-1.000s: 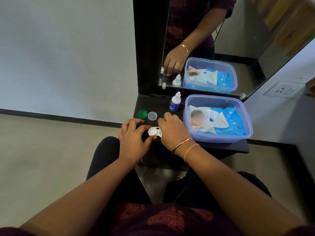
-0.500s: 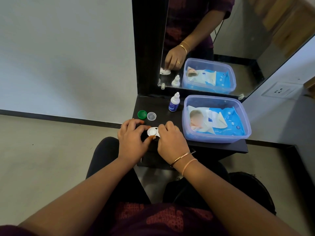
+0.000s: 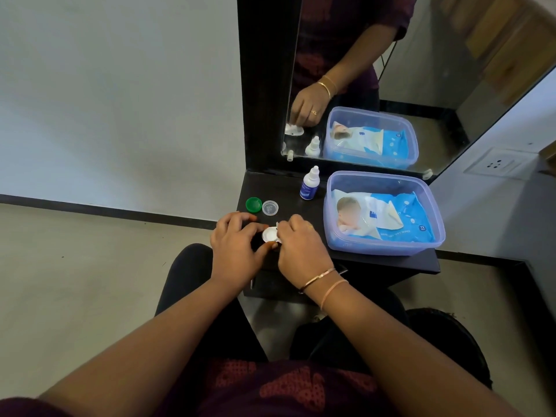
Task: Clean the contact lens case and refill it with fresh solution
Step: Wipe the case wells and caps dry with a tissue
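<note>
A white contact lens case [image 3: 269,235] lies near the front left of the dark shelf [image 3: 391,263]. My left hand [image 3: 237,248] pinches its left well between thumb and fingers. My right hand [image 3: 301,251] covers the case's right half, fingertips bent onto it; what they hold is hidden. A green cap [image 3: 253,204] and a clear cap [image 3: 270,207] lie just behind the case. The small white solution bottle [image 3: 310,185] with a blue label stands upright further back.
A clear blue plastic tub [image 3: 382,245] holding a blue pack of wet wipes [image 3: 403,221] fills the shelf's right half. A mirror [image 3: 391,70] stands behind the shelf. A wall socket [image 3: 496,165] sits to the right. My knees are under the shelf's front edge.
My right hand has slid slightly forward and left over the case's right half. The left hand keeps its hold. The view shifted slightly.
</note>
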